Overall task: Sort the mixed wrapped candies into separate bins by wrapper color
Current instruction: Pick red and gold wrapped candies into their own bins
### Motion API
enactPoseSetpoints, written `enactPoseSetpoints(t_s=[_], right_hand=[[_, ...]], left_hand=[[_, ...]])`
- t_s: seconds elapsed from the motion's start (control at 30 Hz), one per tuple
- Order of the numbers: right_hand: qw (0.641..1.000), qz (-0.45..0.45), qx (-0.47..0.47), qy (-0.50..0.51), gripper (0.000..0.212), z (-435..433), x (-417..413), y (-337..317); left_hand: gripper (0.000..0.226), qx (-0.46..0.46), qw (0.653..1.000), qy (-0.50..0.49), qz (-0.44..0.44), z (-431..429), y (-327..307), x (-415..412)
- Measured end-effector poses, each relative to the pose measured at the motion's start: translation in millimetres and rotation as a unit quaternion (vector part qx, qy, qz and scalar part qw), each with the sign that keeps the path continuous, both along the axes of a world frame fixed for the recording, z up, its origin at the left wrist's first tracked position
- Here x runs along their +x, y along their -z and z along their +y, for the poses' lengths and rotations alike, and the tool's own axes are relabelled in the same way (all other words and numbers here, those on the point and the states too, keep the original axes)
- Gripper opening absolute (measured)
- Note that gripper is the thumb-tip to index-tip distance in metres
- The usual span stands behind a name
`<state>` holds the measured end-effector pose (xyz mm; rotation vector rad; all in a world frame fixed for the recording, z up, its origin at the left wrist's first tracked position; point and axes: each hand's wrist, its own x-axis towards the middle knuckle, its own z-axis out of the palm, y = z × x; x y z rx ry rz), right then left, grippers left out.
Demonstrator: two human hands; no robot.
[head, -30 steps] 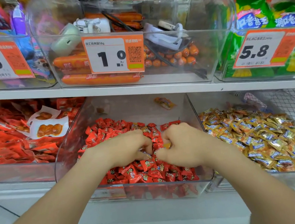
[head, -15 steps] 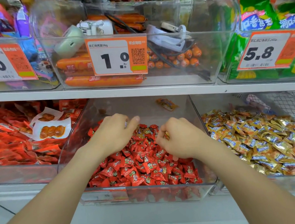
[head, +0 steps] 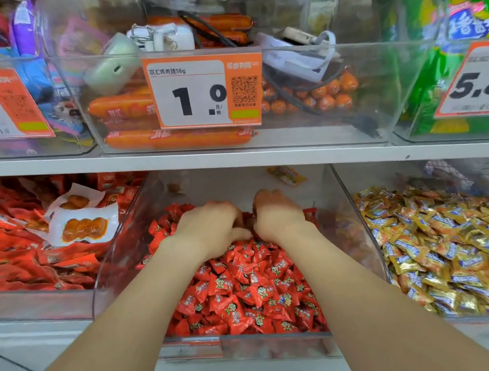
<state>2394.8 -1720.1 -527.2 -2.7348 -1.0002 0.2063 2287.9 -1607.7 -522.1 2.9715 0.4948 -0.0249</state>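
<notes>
Atop red candies (head: pixel 250 292) in clear bin (head: pixel 117 262), left hand (head: pixel 211 226) and right hand (head: pixel 277 215) close together

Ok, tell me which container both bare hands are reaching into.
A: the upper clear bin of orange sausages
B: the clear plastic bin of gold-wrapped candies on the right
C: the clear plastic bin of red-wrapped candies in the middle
C: the left hand and right hand both rest on the pile of red-wrapped candies, toward the back of the middle clear plastic bin.
</notes>
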Motion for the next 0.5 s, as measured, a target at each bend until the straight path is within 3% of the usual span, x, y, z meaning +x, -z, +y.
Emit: enactPoseSetpoints(t_s=[0.1, 0.17, 0.3, 0.5], right_hand=[[0.996, 0.014, -0.069, -0.053, 0.040, 8.5, 5.5, 7.1], [0.991, 0.032, -0.098, -0.089, 0.040, 12.0, 7.8, 10.0], [0.987, 0.047, -0.120, -0.095, 0.031, 11.7, 9.0, 7.7], [0.980, 0.182, -0.067, -0.037, 0.011, 6.8, 10.7, -2.5]], left_hand=[[0.058, 0.004, 0.997, 0.008, 0.079, 1.5, 2.5, 4.2], [0.059, 0.002, 0.997, 0.008, 0.081, 4.2, 6.9, 5.9], [0.039, -0.051, 0.997, 0.019, 0.054, 10.4, 8.5, 6.5], [0.011, -0.152, 0.988, 0.038, -0.013, 20.8, 1.7, -8.4]])
